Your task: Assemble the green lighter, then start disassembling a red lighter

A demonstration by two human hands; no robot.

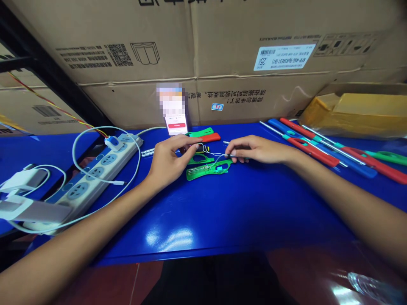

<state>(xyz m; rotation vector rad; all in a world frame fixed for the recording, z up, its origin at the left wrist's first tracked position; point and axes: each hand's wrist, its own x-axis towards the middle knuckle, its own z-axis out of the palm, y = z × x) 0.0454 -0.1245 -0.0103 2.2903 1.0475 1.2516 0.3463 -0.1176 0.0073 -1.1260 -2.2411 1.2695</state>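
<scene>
My left hand [174,159] is closed, thumb and forefinger pinching a thin white wire [213,152] that runs across to my right hand. Between the fingertips of my right hand [251,149] is a small black part [229,156] at the wire's other end. Just below the hands lies an opened green lighter shell [203,171] with a clear part inside. Another green handle piece [199,159] is partly covered by my left fingers. Behind them rest a red handle piece [211,137] and a green one [200,132]. Metal tubes [148,152] lie left of my left hand.
Several long red, blue and green lighters [321,154] lie at the right. A lit phone [176,116] leans against a large cardboard box [222,46]. At the left are a power strip [92,173] and a looped white cable [119,183]. The blue table's front edge [178,255] is near me.
</scene>
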